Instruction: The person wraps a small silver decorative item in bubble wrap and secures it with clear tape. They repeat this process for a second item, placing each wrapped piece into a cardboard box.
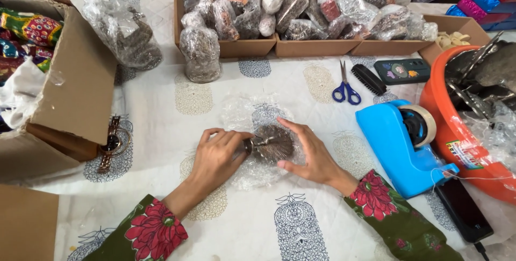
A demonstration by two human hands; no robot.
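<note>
A small dark metal ornament with a fan-shaped top lies on a sheet of clear bubble wrap spread on the patterned tablecloth. My left hand pinches the ornament's narrow end from the left. My right hand rests flat with fingers apart against the ornament's right side, pressing on the bubble wrap.
A blue tape dispenser and an orange tub stand to the right, a black phone below them. Blue scissors, a black brush and cardboard trays of bagged items lie behind. An open box and a wristwatch sit left.
</note>
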